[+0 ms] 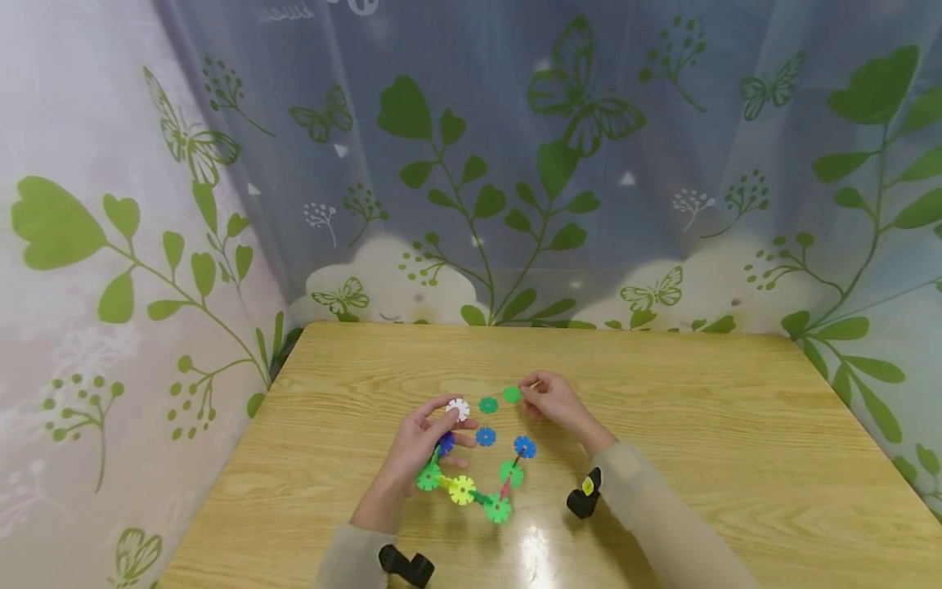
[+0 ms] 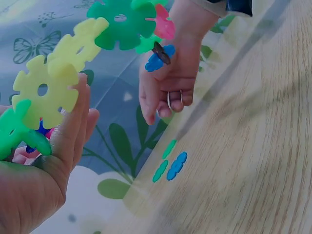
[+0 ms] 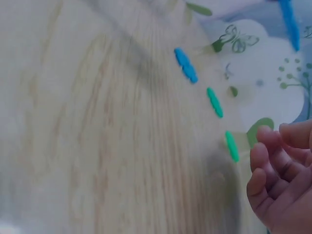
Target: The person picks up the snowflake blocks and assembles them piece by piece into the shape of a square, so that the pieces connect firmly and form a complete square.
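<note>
My left hand (image 1: 412,450) holds a chain of slotted plastic snowflake discs (image 1: 461,491), pinching its white disc (image 1: 462,406) between thumb and fingers. From there the chain curves through dark blue, green, yellow, green and pink pieces to a blue disc (image 1: 525,447) at its right end. In the left wrist view, yellow discs (image 2: 29,87) stand in front of the left palm. Over the table my right hand (image 1: 557,405) hovers with fingers loosely bent, beside a loose light green disc (image 1: 511,394). The right wrist view shows a gap between its fingertips and that disc.
A green disc (image 1: 488,405) and a blue disc (image 1: 486,437) lie flat on the wooden table (image 1: 331,384) between the hands. A patterned curtain (image 1: 471,164) hangs behind the table's far edge. Black devices (image 1: 584,495) are strapped at both wrists.
</note>
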`<state>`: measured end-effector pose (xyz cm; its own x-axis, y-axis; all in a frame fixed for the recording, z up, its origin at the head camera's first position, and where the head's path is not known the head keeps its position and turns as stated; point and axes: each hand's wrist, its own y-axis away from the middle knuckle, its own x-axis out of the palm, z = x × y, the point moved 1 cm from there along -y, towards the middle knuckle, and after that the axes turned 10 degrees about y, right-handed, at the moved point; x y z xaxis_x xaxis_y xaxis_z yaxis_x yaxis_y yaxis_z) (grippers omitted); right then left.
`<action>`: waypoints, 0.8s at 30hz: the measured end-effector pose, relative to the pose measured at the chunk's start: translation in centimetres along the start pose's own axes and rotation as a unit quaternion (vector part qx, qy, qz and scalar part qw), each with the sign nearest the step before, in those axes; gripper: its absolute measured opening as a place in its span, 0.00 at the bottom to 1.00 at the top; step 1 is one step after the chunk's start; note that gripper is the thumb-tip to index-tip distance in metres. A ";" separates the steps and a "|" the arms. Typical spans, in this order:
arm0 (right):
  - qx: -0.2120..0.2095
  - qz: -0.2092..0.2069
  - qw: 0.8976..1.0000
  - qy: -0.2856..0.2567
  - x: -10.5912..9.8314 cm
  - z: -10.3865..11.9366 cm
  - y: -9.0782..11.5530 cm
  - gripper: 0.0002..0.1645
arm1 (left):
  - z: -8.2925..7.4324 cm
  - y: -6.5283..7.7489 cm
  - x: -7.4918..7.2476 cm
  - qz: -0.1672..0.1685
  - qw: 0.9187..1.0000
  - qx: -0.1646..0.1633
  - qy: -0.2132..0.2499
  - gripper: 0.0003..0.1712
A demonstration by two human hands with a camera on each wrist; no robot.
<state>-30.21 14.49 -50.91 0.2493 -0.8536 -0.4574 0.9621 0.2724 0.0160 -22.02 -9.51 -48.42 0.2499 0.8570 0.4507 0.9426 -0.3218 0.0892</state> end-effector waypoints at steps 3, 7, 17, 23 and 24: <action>-0.009 -0.023 0.998 0.055 0.0 -0.4 -0.4 0.14 | 0.0 0.0 -0.1 0.001 1.000 0.007 0.012 0.25; -0.016 -0.045 0.992 0.117 0.2 -0.8 -0.9 0.15 | -0.1 0.0 -0.2 0.000 1.000 0.008 0.027 0.27; -0.028 -0.019 0.936 0.351 1.8 -1.3 -2.6 0.23 | -0.6 0.2 -0.1 -0.001 0.998 0.000 0.066 0.26; -0.006 -0.016 0.918 0.395 2.3 -1.0 -2.7 0.23 | -0.7 0.3 -0.2 0.010 0.997 0.000 0.076 0.27; -0.004 -0.017 0.917 0.399 2.3 -1.0 -2.8 0.22 | -0.7 0.3 -0.2 0.008 0.997 -0.001 0.078 0.27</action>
<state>-32.40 12.20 -52.94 0.0564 -0.2655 -0.9625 0.9661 0.2579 -0.0146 -21.98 -10.04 -47.88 0.2282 0.7786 0.5845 0.9381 -0.3365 0.0818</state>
